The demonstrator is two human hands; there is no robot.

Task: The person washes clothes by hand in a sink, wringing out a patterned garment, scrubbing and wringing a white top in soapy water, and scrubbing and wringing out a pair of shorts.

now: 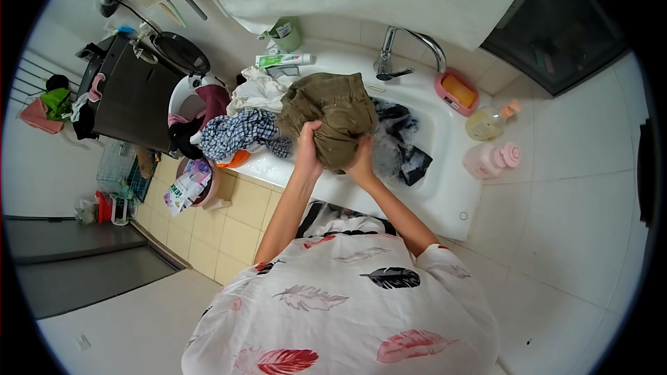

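Note:
Bunched olive-brown trousers (337,101) with a gathered waistband are held up over the sink's left part. My left hand (308,149) grips their lower left side, with the thumb on top. On the lower right side, my right hand (360,160) is closed on the same cloth, its fingertips partly hidden by the folds. Dark clothes (415,165) lie in sudsy water in the white sink (455,191), just right of my hands. To the left, a blue checked garment (240,132) and a white cloth (258,92) are heaped on the sink's ledge.
A chrome faucet (386,59) rises behind the basin. Along the right rim are a pink soap dish (445,90), a yellowish pump bottle (483,125) and a pink bottle (483,161). A toothpaste tube (285,60) and green cup (285,36) stand behind. A pink bucket (210,191) is on the floor.

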